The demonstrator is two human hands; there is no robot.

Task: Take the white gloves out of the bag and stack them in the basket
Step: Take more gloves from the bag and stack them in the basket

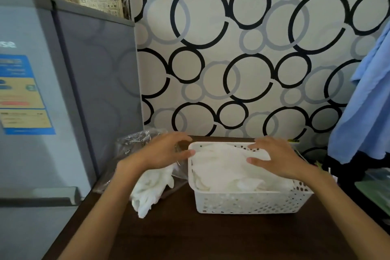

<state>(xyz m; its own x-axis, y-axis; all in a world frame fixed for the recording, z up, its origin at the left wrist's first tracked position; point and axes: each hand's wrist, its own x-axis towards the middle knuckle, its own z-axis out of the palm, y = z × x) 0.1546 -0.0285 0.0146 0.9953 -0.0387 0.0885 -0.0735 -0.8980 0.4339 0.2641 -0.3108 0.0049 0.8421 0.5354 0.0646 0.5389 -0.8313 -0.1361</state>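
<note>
Over on the far left we have the grey fridge [42, 91], standing hard against the dark wooden table [190, 236]. Moving in, there's the clear plastic bag [135, 143], crumpled on the table's back left corner, and spilling from its mouth toward us a bunch of white gloves [149, 192] not yet moved across.

Now the left hand [162, 152]: it sits above that bunch, fingers straight and relaxed, tips reaching to the basket's left rim. It grips nothing that we can see. It may be steadying the rim, though contact is hard to call from here.

On to the white perforated basket [249, 202], just right of the bag, already well filled with a stack of gloves [223, 167] rising to about rim level. The right hand [278, 158] lies flat on top of that stack, fingers spread, holding nothing, pressing or smoothing the pile.

Beyond, at the right edge, a blue cloth [367, 95] hangs down, out of play.

So we judge we're in the settling step: a layer is down and being patted flat. The task looks well along but not done. Next, we'd expect the left hand to drop onto the loose bunch, pinch it together, and lift it over the rim while the right clears off the pile.
</note>
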